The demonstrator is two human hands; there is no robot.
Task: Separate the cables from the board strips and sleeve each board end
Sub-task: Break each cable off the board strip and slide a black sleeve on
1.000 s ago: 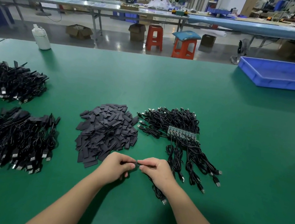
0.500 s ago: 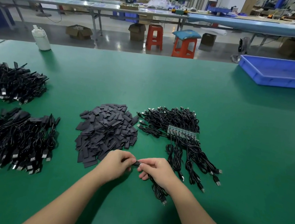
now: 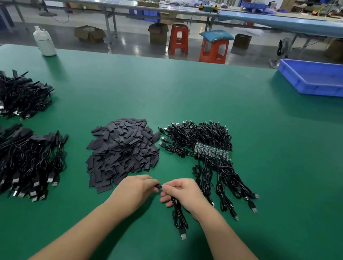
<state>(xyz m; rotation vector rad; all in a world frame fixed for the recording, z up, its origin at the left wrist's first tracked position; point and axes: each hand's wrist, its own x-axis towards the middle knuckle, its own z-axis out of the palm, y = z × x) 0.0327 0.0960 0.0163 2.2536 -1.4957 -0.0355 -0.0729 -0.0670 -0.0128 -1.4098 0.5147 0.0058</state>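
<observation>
My left hand (image 3: 135,191) and my right hand (image 3: 182,192) meet fingertip to fingertip near the table's front. Between them shows a small black sleeve end (image 3: 158,185), pinched by my left hand. My right hand grips a black USB cable (image 3: 178,218) whose coil and plug trail toward me. The board end itself is hidden by my fingers. Just beyond lies a heap of dark sleeves (image 3: 123,150). To the right, a green board strip (image 3: 213,151) rests on a pile of black cables (image 3: 199,137), with several cables fanning from it.
Two heaps of black cables lie at the left, one nearer (image 3: 15,161) and one farther (image 3: 10,94). A white bottle (image 3: 45,41) stands at the far left edge. A blue tray (image 3: 326,80) sits at the far right. Stools and benches stand beyond the green table (image 3: 191,93).
My hands have closed the small gap between them, and the sleeve has slid further onto the cable's end. My right hand's cable coil shifted slightly toward me.
</observation>
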